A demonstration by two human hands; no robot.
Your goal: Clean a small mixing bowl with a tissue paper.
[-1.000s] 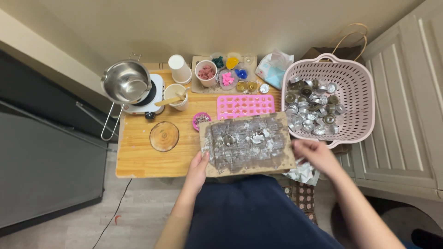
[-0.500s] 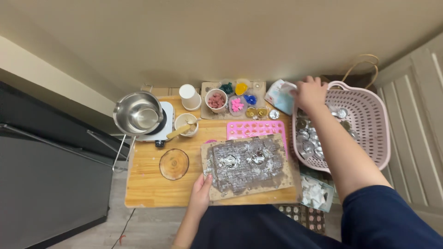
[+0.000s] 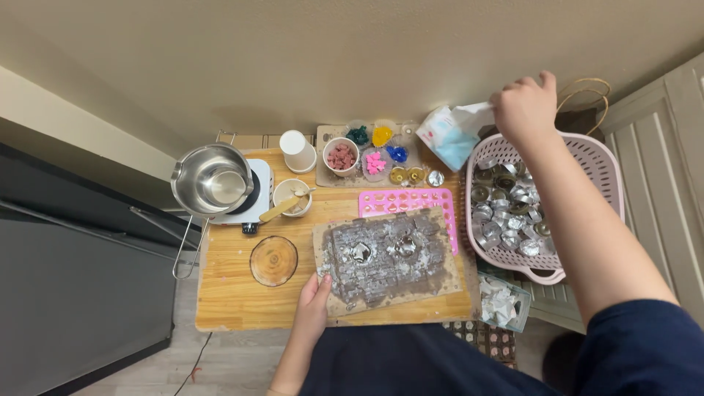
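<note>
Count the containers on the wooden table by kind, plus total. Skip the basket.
Steel pot: 1
White paper cup: 1
Bowl with wooden stick: 1
Bowl of reddish pieces: 1
Pink mould tray: 1
Total: 5
Left hand holds the cardboard sheet; right hand pinches a tissue pack.
</note>
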